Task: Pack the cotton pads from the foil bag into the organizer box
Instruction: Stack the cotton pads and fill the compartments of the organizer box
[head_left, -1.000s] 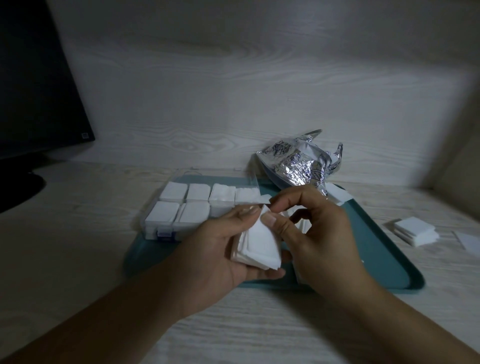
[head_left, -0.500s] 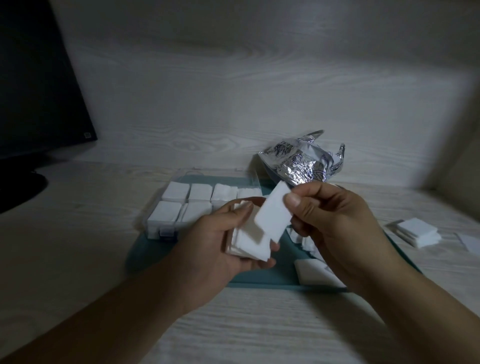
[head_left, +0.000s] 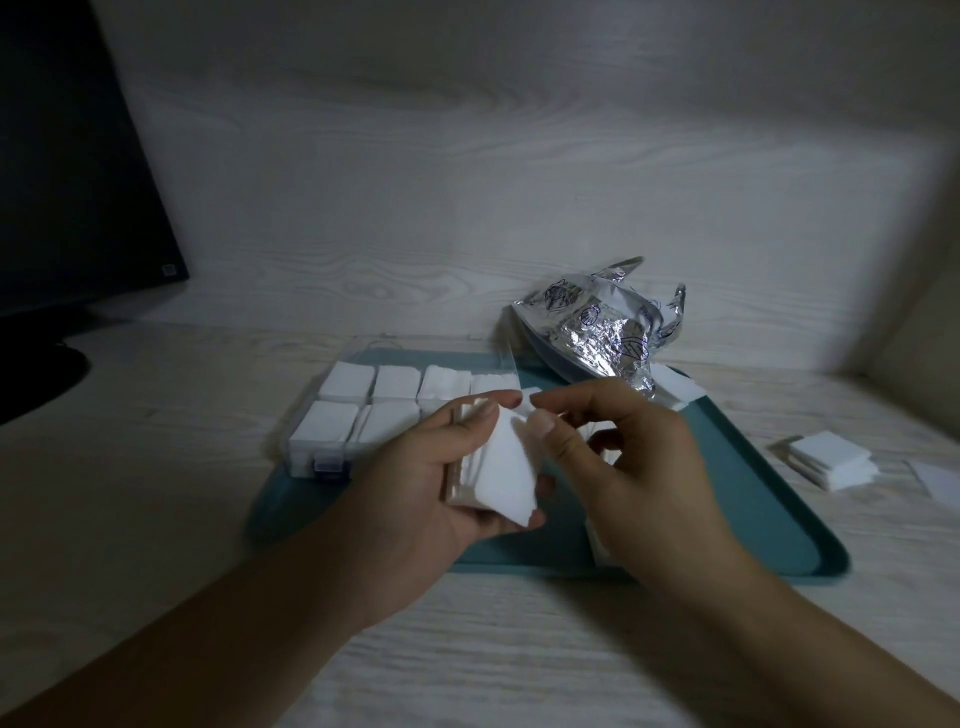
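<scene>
My left hand (head_left: 415, 488) grips a stack of white cotton pads (head_left: 506, 467) above the near side of the teal tray (head_left: 779, 525). My right hand (head_left: 639, 467) is just to the right of it, thumb and forefinger pinching the top corner of the stack's front pad. The clear organizer box (head_left: 317, 457) sits on the left of the tray, its visible compartments filled with white pads and its clear lid standing open. The crumpled foil bag (head_left: 602, 332) lies at the tray's far edge. More pads lie on the tray, partly hidden under my right hand.
A small pile of loose pads (head_left: 831, 460) and one single pad (head_left: 940, 480) lie on the wooden table to the right of the tray. A dark monitor (head_left: 67, 182) stands at the far left. A wooden wall closes the back.
Half a second ago my right hand held one pad lifted off to the right of the stack. Now its fingertips are back at the top of the stack. My left hand has barely moved.
</scene>
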